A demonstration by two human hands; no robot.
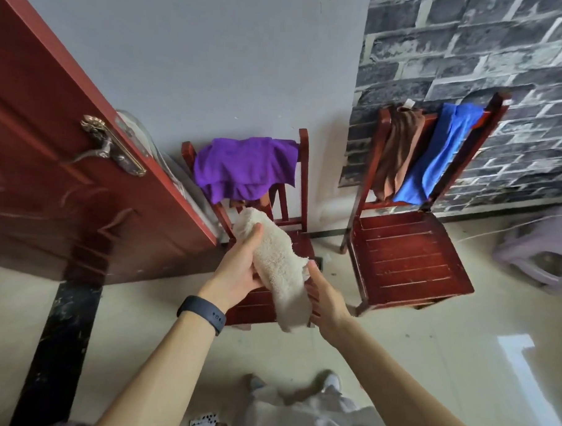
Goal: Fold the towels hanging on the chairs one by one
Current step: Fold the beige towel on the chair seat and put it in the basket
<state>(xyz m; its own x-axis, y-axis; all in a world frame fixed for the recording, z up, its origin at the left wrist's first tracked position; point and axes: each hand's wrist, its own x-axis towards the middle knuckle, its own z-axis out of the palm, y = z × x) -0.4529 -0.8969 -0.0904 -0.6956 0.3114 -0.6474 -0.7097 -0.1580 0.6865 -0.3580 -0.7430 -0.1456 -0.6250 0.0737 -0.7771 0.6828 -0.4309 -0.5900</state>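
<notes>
Head view: a fluffy cream terry towel [277, 270] is held above the small red wooden chair's [303, 168] seat. The left hand [238, 269] grips its upper half and the right hand [326, 298] clasps its lower edge. Bunched narrow, it looks partly folded, its long axis running from the chair back toward the person. A purple towel [246, 166] on that back, and a brown towel [398, 153] and blue towel [443, 152] to the right, still hang unfolded.

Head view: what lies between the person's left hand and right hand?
In the head view, the cream towel spans the gap. The left hand grips its upper part and the right hand holds its lower part, above the near chair's seat.
</notes>
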